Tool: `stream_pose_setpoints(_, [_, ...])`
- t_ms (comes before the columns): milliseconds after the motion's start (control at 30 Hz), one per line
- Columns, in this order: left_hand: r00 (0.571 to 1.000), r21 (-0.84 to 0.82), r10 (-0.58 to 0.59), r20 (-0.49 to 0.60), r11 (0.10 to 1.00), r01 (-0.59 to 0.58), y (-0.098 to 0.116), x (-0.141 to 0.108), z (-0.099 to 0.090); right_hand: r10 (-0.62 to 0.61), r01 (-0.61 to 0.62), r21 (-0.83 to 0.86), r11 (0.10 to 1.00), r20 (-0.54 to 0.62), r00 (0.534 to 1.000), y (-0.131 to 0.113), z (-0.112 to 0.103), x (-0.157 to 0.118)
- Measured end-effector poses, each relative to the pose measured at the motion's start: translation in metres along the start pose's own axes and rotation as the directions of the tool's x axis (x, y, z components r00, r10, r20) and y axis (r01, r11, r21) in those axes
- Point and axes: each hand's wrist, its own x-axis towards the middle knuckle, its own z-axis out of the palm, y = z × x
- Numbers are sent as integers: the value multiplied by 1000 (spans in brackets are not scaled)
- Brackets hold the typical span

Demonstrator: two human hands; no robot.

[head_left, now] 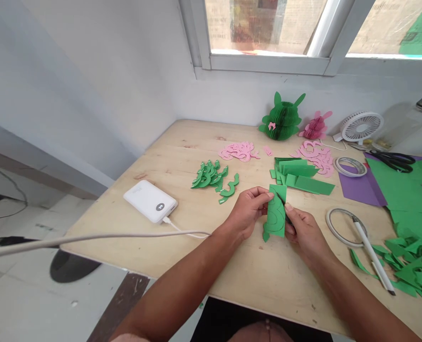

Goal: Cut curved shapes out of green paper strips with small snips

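Note:
My left hand (249,208) pinches the left edge of a green paper piece (276,216) with curved lines drawn on it. My right hand (306,232) is closed around dark scissors (289,220), mostly hidden by the fingers and the paper. A dark blade lies against the paper's upper right part. Below the paper's lower left corner, a small green scrap (266,233) shows. Just behind my hands lies a stack of green paper strips (303,178). To the left is a pile of curved green cut-outs (209,175).
A white power bank (150,201) with a cable sits at left. Pink cut-outs (239,151), a green paper figure (284,121) and a small fan (362,127) stand behind. Tape rolls (350,167), black-handled scissors (396,160), a white pen (373,256) and green scraps (415,266) lie right.

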Motion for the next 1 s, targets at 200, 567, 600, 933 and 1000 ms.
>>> stream_pose_setpoints(200, [999, 54, 33, 9, 998, -33, 3, -2, 1, 9, -9, -6, 1000, 38, 999, -4, 1, -1])
stream_pose_setpoints(567, [999, 75, 35, -13, 997, -34, 2, 0, 1, -17, 18, -32, 999, 36, 999, -1, 0, 0])
stream_pose_setpoints(600, [999, 78, 38, -19, 996, -37, 2, 0, 1, -19, 20, -35, 999, 34, 999, -1, 0, 0])
stream_pose_setpoints(933, [999, 64, 51, -16, 997, -50, 3, -1, 1, 10, -9, -14, 1000, 23, 1000, -1, 1, 0])
stream_pose_setpoints(1000, [999, 59, 47, -15, 997, -46, 2, 0, 1, 23, -23, -5, 1000, 17, 1000, -2, 0, 0])
